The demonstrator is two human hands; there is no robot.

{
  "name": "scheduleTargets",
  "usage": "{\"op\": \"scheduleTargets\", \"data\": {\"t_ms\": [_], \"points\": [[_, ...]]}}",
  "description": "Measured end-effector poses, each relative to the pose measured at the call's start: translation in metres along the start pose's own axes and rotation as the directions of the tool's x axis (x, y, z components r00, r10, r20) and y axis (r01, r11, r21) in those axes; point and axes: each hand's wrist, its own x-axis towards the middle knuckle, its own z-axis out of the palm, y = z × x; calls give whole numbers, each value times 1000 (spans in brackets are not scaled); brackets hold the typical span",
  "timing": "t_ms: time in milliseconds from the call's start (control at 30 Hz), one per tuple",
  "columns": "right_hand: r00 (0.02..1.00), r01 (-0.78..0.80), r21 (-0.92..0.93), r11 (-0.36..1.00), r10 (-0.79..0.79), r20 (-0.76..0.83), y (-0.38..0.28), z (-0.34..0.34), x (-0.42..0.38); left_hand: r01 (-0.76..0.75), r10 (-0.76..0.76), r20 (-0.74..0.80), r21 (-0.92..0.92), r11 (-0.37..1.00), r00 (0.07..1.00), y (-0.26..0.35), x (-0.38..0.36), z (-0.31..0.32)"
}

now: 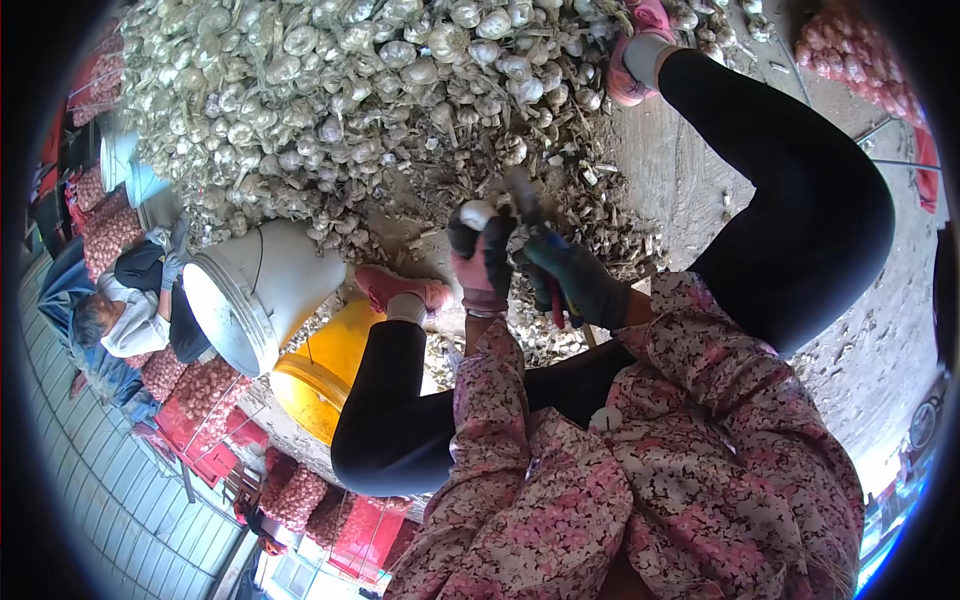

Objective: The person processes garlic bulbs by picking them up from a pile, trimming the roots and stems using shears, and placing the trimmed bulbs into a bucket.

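Near the middle of the head view, my left hand [482, 258] wears a pink and dark glove and is closed around a garlic bulb [477, 214], whose pale top shows above the fingers. Just to its right, my right hand [580, 280], in a dark grey-green glove, is wrapped round a tool with red handles [556, 302]. The tool's dark upper end [523, 190] is blurred and lies close to the bulb; whether they touch I cannot tell. Beyond both hands spreads a large heap of garlic bulbs [330, 110] with dry stems.
A white bucket [290, 270] and a yellow bucket [325, 365] lie tilted at the left. Another person [135, 310] sits beyond them, near red net sacks [205, 400] of garlic. Cut stems [590, 215] litter the floor between my pink shoes [400, 288].
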Motion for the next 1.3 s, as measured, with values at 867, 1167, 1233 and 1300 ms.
{"op": "scheduleTargets", "data": {"t_ms": [867, 1167, 1233, 1300], "points": [[812, 330, -852, 407, -582, 36, -42, -4, 9, 449, -395, 271, -178, 875, 878, 22, 68, -18], [971, 238, -591, 771, -202, 127, -27, 35, -10, -124, 201, 162, -391, 912, 966, 168, -4, -119], [968, 187, -344, 920, -111, 227, -45, 46, -21, -348, 407, -11, -540, 766, 913, 232, 2, -160], [947, -4, 11, 1000, 0, 320, -62, 63, -32, -342, 472, -21, -718, 606, 881, 293, -5, -170]]}}
